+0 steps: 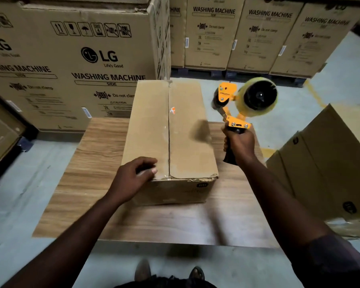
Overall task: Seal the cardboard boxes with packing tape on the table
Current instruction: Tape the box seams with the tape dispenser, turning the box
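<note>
Tall cartons [87, 59] stand behind a wooden table [81, 194], where a box [187, 132] lies lengthwise with flaps closed, a tape gun [242, 113] gripped by the right hand [240, 145] just beside it, the left hand [131, 179] resting curl-fingered on its near corner.

Head-worn wide view, angled down, close above table [87, 183]
</note>
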{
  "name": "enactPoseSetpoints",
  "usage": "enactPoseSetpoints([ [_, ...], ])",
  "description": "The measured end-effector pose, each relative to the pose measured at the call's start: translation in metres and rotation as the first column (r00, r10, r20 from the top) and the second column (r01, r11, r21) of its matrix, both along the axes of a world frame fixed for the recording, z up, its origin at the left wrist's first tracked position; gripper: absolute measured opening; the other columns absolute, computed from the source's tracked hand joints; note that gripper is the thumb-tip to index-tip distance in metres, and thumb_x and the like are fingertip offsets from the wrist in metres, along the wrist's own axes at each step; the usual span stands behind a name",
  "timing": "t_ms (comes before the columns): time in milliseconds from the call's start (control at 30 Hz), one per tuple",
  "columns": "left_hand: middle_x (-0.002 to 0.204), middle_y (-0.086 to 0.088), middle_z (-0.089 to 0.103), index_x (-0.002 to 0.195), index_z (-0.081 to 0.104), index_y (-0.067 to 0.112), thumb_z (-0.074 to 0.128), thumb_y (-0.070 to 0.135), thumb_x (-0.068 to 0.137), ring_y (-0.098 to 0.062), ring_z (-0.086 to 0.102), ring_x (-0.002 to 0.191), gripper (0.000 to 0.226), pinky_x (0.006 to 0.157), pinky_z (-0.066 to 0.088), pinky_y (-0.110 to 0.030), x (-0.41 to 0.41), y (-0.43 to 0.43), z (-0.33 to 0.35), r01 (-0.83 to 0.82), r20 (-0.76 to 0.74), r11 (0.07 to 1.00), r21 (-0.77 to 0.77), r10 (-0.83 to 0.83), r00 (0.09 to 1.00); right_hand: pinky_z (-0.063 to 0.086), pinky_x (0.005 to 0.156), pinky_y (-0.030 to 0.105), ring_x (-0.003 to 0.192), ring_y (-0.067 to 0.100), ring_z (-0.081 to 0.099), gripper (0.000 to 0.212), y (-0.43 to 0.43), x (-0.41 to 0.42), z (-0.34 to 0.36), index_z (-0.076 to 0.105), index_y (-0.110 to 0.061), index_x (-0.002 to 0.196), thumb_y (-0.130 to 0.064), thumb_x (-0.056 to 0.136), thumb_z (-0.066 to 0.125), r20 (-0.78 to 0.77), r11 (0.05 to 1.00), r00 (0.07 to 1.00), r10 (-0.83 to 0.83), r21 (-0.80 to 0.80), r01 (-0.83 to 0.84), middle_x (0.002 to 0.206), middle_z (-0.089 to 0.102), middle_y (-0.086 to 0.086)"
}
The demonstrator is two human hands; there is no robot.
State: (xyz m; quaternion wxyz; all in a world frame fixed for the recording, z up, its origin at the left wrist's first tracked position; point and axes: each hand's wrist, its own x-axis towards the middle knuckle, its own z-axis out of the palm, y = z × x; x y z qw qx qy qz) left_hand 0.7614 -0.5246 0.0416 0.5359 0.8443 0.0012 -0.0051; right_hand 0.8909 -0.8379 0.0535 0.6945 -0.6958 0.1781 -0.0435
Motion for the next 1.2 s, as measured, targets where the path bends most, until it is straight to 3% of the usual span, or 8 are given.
enactPoseSetpoints([
  [133,0.113,-0.006,0.074,0.114,0.068,0.011,0.054,0.023,0.103,-0.017,0.068,0.097,0.021,0.085,0.05,-0.033,0.01,-0.021,0.029,-0.221,-0.235,0.856,-0.467,0.121,0.965,0.046,0.044,0.026,0.042,0.015,0.058,0.028,0.035,-0.017,0.027,0.066,-0.019,0.062,-0.037,0.076,0.082,0.113,0.923,0.973,0.202,-0.353,-0.151,0.05,0.062,-0.001],
  [267,0.096,-0.005,0.071,0.1,0.071,0.014,0.051,0.037,0.101,-0.016,0.067,0.083,0.031,0.072,0.056,-0.028,0.016,-0.027,0.056,-0.429,-0.498,0.4,-0.81,-0.083,0.863,0.038,0.047,0.021,0.049,-0.008,0.05,0.032,0.063,-0.044,0.039,0.061,-0.033,0.058,-0.017,0.077,0.081,0.194,0.749,0.835,0.515,-0.575,-0.328,0.049,0.056,-0.02],
  [333,0.089,-0.005,0.073,0.082,0.079,0.013,0.083,0.03,0.072,-0.018,0.071,0.074,0.02,0.064,0.059,-0.029,0.009,-0.024,0.062,-0.438,-0.486,0.261,-0.86,-0.158,0.859,0.031,0.045,0.027,0.047,-0.005,0.04,0.043,0.071,-0.054,0.035,0.049,-0.031,0.049,-0.019,0.074,0.082,0.227,0.687,0.777,0.586,-0.648,-0.329,0.047,0.047,-0.015],
  [400,0.082,-0.006,0.075,0.071,0.08,0.01,0.103,0.02,0.019,-0.018,0.074,0.068,0.057,0.063,0.06,-0.032,-0.001,-0.017,0.058,-0.414,-0.457,0.225,-0.882,-0.198,0.867,0.027,0.043,0.029,0.044,0.001,0.035,0.048,0.075,-0.059,0.027,0.042,-0.023,0.047,-0.021,0.072,0.082,0.211,0.649,0.765,0.608,-0.687,-0.327,0.045,0.042,-0.009],
  [567,0.08,-0.01,0.076,0.069,0.079,0.004,0.1,0.008,0.002,-0.019,0.075,0.067,0.071,0.053,0.06,-0.03,-0.016,0.007,0.032,-0.46,-0.504,0.226,-0.859,-0.21,0.838,0.027,0.046,0.034,0.051,0.0,0.031,0.04,0.083,-0.068,0.02,0.046,-0.03,0.05,-0.018,0.071,0.078,0.22,0.629,0.724,0.654,-0.689,-0.359,0.047,0.038,-0.008],
  [833,0.09,-0.008,0.076,0.094,0.075,0.007,0.091,0.025,0.053,-0.021,0.074,0.076,0.048,0.066,0.061,-0.033,-0.037,0.042,0.02,-0.488,-0.558,0.306,-0.818,-0.209,0.803,0.022,0.048,0.024,0.049,0.0,0.03,0.026,0.096,-0.081,0.021,0.049,-0.036,0.05,-0.042,0.066,0.068,0.173,0.575,0.708,0.685,-0.725,-0.379,0.047,0.045,-0.013],
  [967,0.082,-0.008,0.075,0.104,0.065,0.007,0.044,0.008,0.102,-0.013,0.071,0.069,0.021,0.056,0.059,-0.023,-0.038,0.034,0.016,-0.547,-0.638,0.469,-0.694,-0.047,0.769,0.02,0.047,0.022,0.049,0.0,0.028,0.03,0.102,-0.084,0.021,0.047,-0.035,0.047,-0.043,0.064,0.07,0.155,0.55,0.695,0.702,-0.738,-0.391,0.047,0.044,-0.013],
  [1200,0.075,-0.007,0.076,0.088,0.074,0.008,0.06,0.003,0.096,-0.014,0.071,0.067,0.017,0.058,0.057,-0.023,-0.037,0.05,0.022,-0.317,-0.467,0.862,-0.397,0.108,0.878,0.026,0.047,0.029,0.054,0.0,0.031,0.029,0.099,-0.078,0.012,0.047,-0.027,0.052,-0.041,0.063,0.07,-0.006,0.42,0.686,0.728,-0.786,-0.453,0.05,0.049,-0.013],
])
